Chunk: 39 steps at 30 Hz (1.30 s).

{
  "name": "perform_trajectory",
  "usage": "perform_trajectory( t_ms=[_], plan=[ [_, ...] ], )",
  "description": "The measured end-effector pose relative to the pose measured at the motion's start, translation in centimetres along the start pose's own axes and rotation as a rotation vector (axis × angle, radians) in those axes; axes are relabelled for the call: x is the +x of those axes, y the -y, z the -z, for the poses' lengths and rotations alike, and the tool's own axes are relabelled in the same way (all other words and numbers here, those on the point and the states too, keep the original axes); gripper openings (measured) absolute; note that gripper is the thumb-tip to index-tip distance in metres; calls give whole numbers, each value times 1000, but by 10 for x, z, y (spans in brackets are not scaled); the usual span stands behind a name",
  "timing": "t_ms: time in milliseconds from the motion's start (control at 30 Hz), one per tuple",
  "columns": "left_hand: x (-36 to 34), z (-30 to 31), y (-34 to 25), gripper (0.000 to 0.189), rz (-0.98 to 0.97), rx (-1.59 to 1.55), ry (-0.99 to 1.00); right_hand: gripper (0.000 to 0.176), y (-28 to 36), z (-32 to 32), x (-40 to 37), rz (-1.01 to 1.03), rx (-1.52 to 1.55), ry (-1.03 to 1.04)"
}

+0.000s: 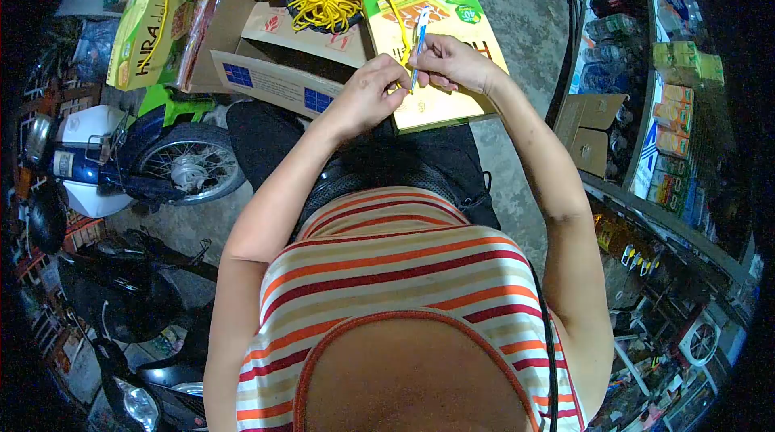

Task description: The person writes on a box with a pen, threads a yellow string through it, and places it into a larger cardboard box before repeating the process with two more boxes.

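Note:
A flat green-and-yellow printed paper bag [440,113] lies across my lap. Over it, my right hand [454,62] is closed around a slim blue-and-white pen [421,32], held upright with its tip down toward the bag. My left hand [373,93] is pinched close to that tip, with a bit of yellow at its fingertips that looks like cord. A yellow cord [397,14] runs along the bag's printed face toward the fingers. What exactly lies between the left fingertips is mostly hidden.
An open cardboard box [278,77] stands ahead on the left, with a heap of yellow cords [324,8] behind it. Another printed bag [149,28] with a cord handle stands farther left. Motorbikes [182,161] are at the left, shelves of goods [670,117] at the right.

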<state>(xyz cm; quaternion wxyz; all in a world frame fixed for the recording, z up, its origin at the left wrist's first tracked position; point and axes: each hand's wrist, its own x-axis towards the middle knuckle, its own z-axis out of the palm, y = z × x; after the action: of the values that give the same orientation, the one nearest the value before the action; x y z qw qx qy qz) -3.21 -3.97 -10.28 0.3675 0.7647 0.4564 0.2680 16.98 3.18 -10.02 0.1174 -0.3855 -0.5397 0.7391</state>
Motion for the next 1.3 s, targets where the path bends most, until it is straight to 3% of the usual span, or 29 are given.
perform_trajectory(
  t_ms=[600,800,1100,1167,1300],
  plan=[
    [1,-4,-2,17,-7,27,-16,13,-18,-8,-14,191,118,-173],
    [4,-10,-3,12,95,30,-39,10,-23,-8,-11,211,138,-201],
    [-1,-5,1,10,-89,70,16,13,-26,-11,-11,210,99,-219],
    [-2,0,-6,11,69,-39,39,11,-29,-11,-9,232,80,-229],
    [1,4,-13,12,139,-82,41,11,-23,-10,-9,200,35,-244]
  ],
)
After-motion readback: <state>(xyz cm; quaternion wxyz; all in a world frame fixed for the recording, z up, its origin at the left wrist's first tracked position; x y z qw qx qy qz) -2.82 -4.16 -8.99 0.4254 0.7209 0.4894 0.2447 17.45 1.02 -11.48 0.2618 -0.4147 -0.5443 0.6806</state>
